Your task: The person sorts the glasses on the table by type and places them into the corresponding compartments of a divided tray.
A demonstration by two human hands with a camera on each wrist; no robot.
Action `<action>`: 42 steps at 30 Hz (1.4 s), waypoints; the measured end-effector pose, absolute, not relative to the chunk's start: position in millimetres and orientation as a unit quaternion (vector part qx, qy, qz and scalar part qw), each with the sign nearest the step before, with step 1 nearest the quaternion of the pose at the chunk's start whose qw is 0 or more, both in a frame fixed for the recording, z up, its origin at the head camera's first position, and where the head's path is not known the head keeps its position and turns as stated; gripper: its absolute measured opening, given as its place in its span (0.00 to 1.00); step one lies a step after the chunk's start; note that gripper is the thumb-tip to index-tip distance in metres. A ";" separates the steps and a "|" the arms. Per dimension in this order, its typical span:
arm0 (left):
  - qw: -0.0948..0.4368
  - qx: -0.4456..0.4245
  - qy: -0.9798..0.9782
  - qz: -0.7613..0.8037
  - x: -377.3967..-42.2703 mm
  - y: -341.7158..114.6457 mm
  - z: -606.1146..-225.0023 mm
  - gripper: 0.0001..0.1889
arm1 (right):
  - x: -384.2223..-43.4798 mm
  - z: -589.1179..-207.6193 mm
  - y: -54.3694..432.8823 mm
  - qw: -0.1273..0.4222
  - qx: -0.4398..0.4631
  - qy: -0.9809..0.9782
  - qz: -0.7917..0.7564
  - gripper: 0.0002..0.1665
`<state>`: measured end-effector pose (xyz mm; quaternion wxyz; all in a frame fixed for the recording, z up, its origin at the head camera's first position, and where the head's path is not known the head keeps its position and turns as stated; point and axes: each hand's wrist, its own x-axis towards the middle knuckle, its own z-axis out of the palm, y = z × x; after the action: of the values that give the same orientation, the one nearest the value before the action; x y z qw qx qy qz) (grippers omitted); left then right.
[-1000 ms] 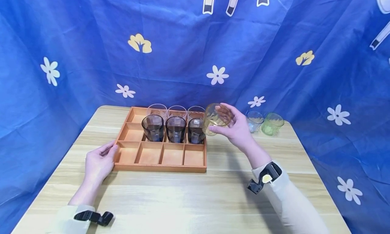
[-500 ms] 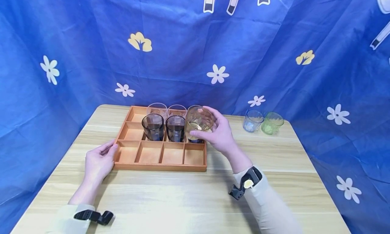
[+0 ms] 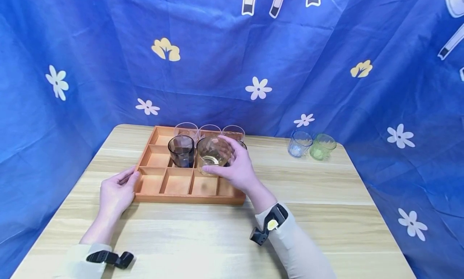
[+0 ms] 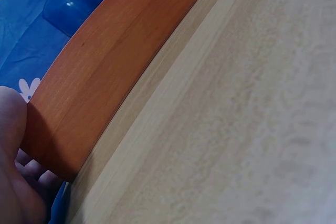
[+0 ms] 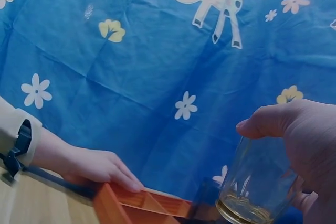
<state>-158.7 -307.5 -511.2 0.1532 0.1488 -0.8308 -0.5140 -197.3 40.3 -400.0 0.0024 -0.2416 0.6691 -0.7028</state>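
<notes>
My right hand (image 3: pixel 239 166) grips a yellow-tinted glass tumbler (image 3: pixel 210 156) by its side, thumb in front and fingers behind. The glass is raised over the middle of an orange-brown wooden compartment tray (image 3: pixel 188 199), slightly tilted in the right wrist view. At the tray's left side, my left hand (image 3: pixel 117 190) pinches the wall near the front corner. A dark grey glass (image 3: pixel 181 152) stands in the middle row; the other dark glasses are mostly hidden behind the yellow glass and right hand. Three clear glasses (image 3: pixel 186 130) stand along the back row.
On the table's back right, a blue-tinted glass (image 3: pixel 300 144) stands beside a green-tinted glass (image 3: pixel 322 147). A blue patterned cloth (image 3: pixel 210 61) hangs close behind the wooden table (image 3: pixel 319 214) and along its sides.
My right hand has carried the yellow glass leftward and toward the front, from the tray's right edge to over its middle. My left hand has kept its hold on the tray.
</notes>
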 end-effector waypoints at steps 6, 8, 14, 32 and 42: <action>0.151 0.154 -0.834 -0.507 -157.1 -309.2 -508.6 0.22 | -193.9 -406.0 23.1 0.017 -0.235 0.685 -0.689 0.53; 0.155 0.155 -0.834 -0.507 -156.9 -309.3 -507.9 0.22 | -192.5 -408.4 17.5 0.022 -0.238 0.688 -0.685 0.54; 0.156 0.161 -0.830 -0.511 -157.2 -309.0 -506.9 0.22 | -189.1 -418.4 0.0 0.029 -0.240 0.704 -0.668 0.55; 0.162 0.152 -0.832 -0.509 -157.3 -307.7 -508.5 0.21 | -188.4 -456.9 -41.8 0.037 -0.273 0.692 -0.667 0.55; 0.159 0.144 -0.837 -0.504 -158.6 -307.5 -509.6 0.22 | -184.8 -468.5 -46.9 0.058 -0.242 0.717 -0.651 0.58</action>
<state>-158.6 -307.5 -509.6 0.1587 0.1441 -0.8369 -0.5036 -184.8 -46.9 -468.5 0.0576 -0.2415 0.7171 -0.6513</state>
